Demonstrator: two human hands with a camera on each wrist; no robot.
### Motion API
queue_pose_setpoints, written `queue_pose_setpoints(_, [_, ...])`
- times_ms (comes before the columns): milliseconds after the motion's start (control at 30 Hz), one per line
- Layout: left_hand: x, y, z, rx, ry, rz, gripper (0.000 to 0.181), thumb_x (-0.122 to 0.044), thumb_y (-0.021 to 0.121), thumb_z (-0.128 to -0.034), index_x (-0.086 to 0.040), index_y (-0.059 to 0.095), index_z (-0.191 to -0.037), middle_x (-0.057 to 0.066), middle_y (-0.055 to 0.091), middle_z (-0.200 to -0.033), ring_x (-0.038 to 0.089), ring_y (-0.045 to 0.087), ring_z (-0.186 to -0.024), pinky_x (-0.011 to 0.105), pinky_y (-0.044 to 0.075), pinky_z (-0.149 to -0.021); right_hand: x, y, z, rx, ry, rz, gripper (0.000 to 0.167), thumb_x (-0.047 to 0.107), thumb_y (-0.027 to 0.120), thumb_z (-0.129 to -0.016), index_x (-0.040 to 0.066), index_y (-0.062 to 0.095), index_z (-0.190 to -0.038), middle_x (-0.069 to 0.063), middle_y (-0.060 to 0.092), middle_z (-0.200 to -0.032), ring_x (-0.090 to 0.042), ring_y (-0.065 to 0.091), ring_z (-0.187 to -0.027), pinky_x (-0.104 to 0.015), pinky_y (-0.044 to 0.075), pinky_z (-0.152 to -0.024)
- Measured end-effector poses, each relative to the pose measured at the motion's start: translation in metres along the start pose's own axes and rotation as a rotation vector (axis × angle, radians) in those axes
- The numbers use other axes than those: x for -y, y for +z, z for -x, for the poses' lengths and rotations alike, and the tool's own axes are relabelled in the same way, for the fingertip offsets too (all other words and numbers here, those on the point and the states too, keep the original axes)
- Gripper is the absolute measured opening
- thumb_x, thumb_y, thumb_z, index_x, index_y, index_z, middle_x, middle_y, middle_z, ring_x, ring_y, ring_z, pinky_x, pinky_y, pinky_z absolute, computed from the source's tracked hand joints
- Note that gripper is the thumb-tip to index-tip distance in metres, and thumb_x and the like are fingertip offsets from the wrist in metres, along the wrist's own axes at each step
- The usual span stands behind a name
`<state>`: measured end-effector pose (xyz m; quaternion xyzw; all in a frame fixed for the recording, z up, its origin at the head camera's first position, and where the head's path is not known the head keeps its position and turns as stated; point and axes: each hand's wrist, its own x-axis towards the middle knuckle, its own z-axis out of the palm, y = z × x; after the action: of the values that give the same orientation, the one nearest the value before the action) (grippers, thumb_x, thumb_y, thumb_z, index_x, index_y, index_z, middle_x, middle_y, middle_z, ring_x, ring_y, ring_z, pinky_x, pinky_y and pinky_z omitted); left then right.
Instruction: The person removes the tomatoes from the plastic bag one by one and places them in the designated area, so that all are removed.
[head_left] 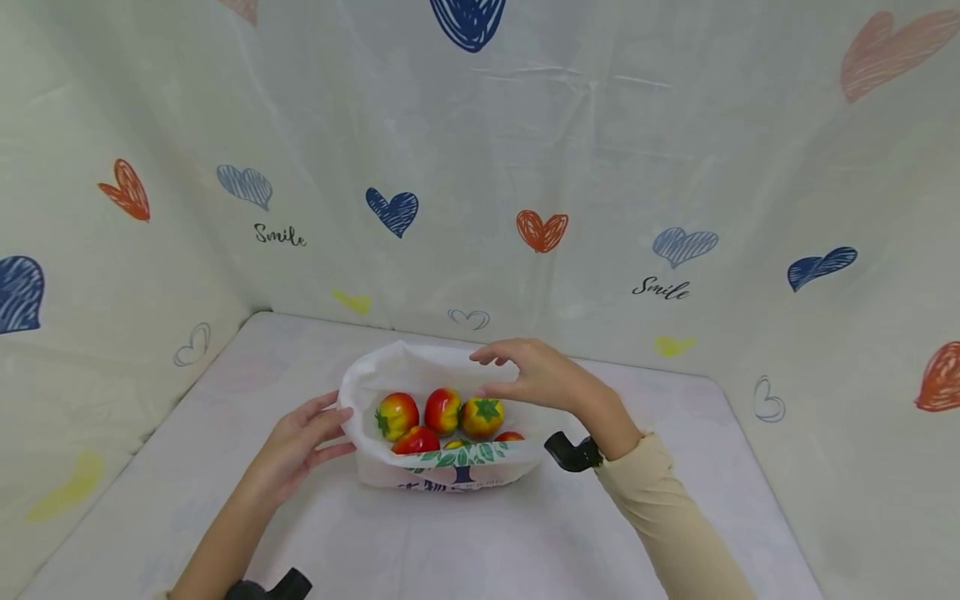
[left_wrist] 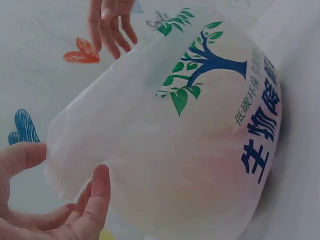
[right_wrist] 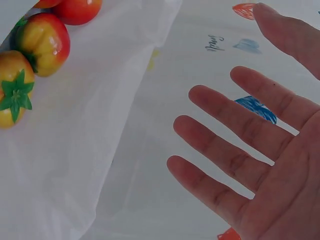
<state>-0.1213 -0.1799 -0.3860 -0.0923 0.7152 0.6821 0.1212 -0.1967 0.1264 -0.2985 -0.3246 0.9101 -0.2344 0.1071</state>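
Note:
A white plastic bag [head_left: 450, 475], printed with a green-leaved tree and dark lettering, stands on the table with its mouth wide. Several red-and-yellow tomato-like fruits [head_left: 442, 411] with green star-shaped tops lie inside; the right wrist view shows one such fruit [right_wrist: 15, 95] close up. My left hand [head_left: 296, 446] holds the bag's left rim, thumb and fingers either side of the edge in the left wrist view. Over the back right of the bag's mouth hovers my right hand [head_left: 536, 375], its fingers spread and nothing held, as the right wrist view shows [right_wrist: 270, 155].
A pale cloth covers the table [head_left: 450, 550]. Behind and at both sides hangs a light curtain [head_left: 465, 150] printed with hearts and "Smile". Black wrist-worn devices are on both arms, one device [head_left: 573, 452] beside the bag's right end.

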Motion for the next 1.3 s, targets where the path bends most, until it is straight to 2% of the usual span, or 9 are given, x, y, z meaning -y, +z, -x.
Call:
queue_pose_setpoints(100, [0.002, 0.001, 0.000, 0.010, 0.004, 0.002, 0.066, -0.032, 0.054, -0.0935, -0.001, 0.025, -0.143, 0.014, 0.046, -0.128, 0.010, 0.057, -0.094, 0.030, 0.054, -0.083, 0.001, 0.002, -0.006, 0.029, -0.010, -0.004, 0.045, 0.035, 0.065, -0.085, 0.015, 0.058, -0.124, 0.001, 0.060, -0.124, -0.017, 0.054, -0.111, -0.035, 0.050, -0.092])
queue_pose_setpoints(300, [0.004, 0.005, 0.001, -0.008, 0.006, 0.001, 0.061, -0.025, 0.057, -0.0924, 0.000, 0.029, -0.140, 0.001, 0.057, -0.110, 0.010, 0.059, -0.089, 0.028, 0.055, -0.080, 0.003, 0.007, -0.016, 0.089, -0.006, -0.029, 0.045, 0.035, 0.064, -0.085, 0.016, 0.057, -0.125, -0.002, 0.060, -0.122, -0.018, 0.055, -0.111, -0.035, 0.050, -0.091])
queue_pose_setpoints(533, [0.005, 0.010, 0.003, -0.038, -0.003, 0.006, 0.061, -0.022, 0.062, -0.0896, -0.002, 0.032, -0.138, 0.001, 0.057, -0.106, 0.010, 0.061, -0.086, 0.027, 0.056, -0.077, 0.004, 0.016, -0.025, 0.128, 0.001, -0.039, 0.042, 0.034, 0.066, -0.084, 0.020, 0.058, -0.123, 0.002, 0.061, -0.119, -0.017, 0.052, -0.112, -0.033, 0.050, -0.090])
queue_pose_setpoints(833, [0.010, 0.013, 0.009, -0.032, 0.006, 0.002, 0.059, -0.020, 0.062, -0.0894, -0.002, 0.032, -0.137, 0.000, 0.058, -0.102, 0.012, 0.062, -0.085, 0.028, 0.056, -0.076, 0.013, 0.028, -0.039, 0.212, -0.003, -0.039, 0.040, 0.032, 0.066, -0.084, 0.022, 0.059, -0.122, 0.007, 0.061, -0.119, -0.015, 0.052, -0.112, -0.029, 0.050, -0.088])
queue_pose_setpoints(1067, [0.012, 0.015, 0.013, -0.030, -0.007, 0.004, 0.058, -0.018, 0.062, -0.0893, -0.003, 0.032, -0.137, 0.001, 0.058, -0.101, 0.014, 0.062, -0.086, 0.029, 0.057, -0.076, 0.009, 0.037, -0.054, 0.276, 0.012, -0.056, 0.038, 0.030, 0.068, -0.083, 0.025, 0.060, -0.120, 0.004, 0.061, -0.117, -0.020, 0.054, -0.112, -0.030, 0.050, -0.088])
queue_pose_setpoints(1300, [0.014, 0.017, 0.015, -0.047, -0.025, 0.001, 0.058, -0.018, 0.063, -0.0885, -0.004, 0.033, -0.136, 0.002, 0.058, -0.102, 0.014, 0.062, -0.086, 0.030, 0.057, -0.077, 0.001, 0.052, -0.065, 0.309, 0.015, -0.100, 0.035, 0.030, 0.068, -0.083, 0.026, 0.060, -0.118, 0.004, 0.062, -0.113, -0.011, 0.056, -0.101, -0.025, 0.050, -0.084])
